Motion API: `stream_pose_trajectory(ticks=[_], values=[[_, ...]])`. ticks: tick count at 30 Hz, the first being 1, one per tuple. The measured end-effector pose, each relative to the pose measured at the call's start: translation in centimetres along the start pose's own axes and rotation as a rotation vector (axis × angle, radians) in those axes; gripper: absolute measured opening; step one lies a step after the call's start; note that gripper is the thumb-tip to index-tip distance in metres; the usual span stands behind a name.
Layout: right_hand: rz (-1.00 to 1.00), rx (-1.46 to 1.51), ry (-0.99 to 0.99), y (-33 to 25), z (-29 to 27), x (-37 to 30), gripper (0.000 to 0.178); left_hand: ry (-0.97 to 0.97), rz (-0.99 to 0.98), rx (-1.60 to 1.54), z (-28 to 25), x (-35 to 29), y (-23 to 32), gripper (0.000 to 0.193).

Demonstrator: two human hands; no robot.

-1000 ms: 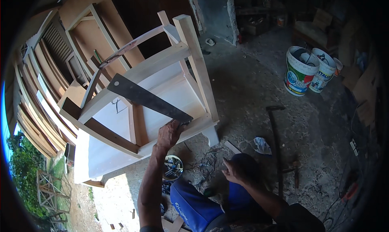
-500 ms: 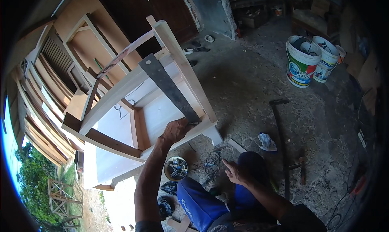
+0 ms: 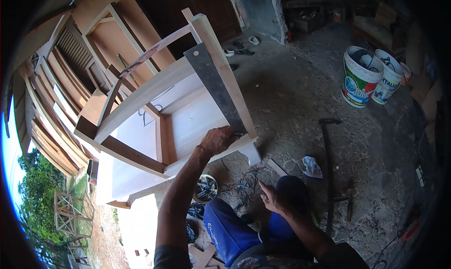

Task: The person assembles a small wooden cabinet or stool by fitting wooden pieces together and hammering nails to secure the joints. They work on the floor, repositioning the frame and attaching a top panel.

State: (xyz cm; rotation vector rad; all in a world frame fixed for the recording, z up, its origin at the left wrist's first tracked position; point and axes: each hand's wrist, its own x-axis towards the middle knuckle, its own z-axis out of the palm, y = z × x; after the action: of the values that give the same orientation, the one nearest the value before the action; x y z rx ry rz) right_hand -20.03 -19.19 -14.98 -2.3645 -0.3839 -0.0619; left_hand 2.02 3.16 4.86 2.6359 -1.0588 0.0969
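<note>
A wooden furniture frame (image 3: 141,102) of pale planed rails, with white panels, stands tilted in front of me on the left. My left hand (image 3: 218,140) is closed round the lower end of a dark, flat try square (image 3: 216,88) with a hole in its far end. The blade lies beside the frame's right-hand rail (image 3: 228,71); my fingers hide how its lower end meets the corner. My right hand (image 3: 275,198) hangs near my right knee with the index finger stretched out. Nothing shows in it.
A round tub (image 3: 206,188) of small hardware sits by my left knee, beside a tangle of dark wire (image 3: 244,187). A long dark bar (image 3: 327,175), a hammer (image 3: 349,204) and a plastic bag (image 3: 312,167) lie on the right. Paint buckets (image 3: 359,78) stand farther back; boards (image 3: 56,114) lean at left.
The try square has shifted right with my left hand, its blade now close along the right-hand rail. My right hand stays near the knee. The whole view has shifted slightly.
</note>
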Motion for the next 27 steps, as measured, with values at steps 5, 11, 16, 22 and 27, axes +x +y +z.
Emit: stream_pose_trajectory(ticks=[5,11,16,22,27], values=[[0.047,-0.023,-0.087,-0.3,-0.6,0.3,0.061,-0.045,-0.038,0.051,-1.0,0.2,1.3,0.03],[-0.029,0.025,-0.079,-0.4,1.3,1.3,0.059,-0.046,-0.106,0.093,-1.5,-0.8,0.9,0.035],[-0.099,0.138,-0.022,0.8,1.8,1.4,0.056,0.127,-0.077,0.003,0.4,-0.8,1.1,0.03],[0.086,0.59,0.197,-2.1,-6.4,1.3,0.06,0.031,0.109,-0.123,4.5,-5.1,8.9,0.031],[0.135,0.898,0.274,-2.6,-10.1,0.7,0.046,-0.302,0.129,-0.098,7.6,-6.7,15.4,0.032]])
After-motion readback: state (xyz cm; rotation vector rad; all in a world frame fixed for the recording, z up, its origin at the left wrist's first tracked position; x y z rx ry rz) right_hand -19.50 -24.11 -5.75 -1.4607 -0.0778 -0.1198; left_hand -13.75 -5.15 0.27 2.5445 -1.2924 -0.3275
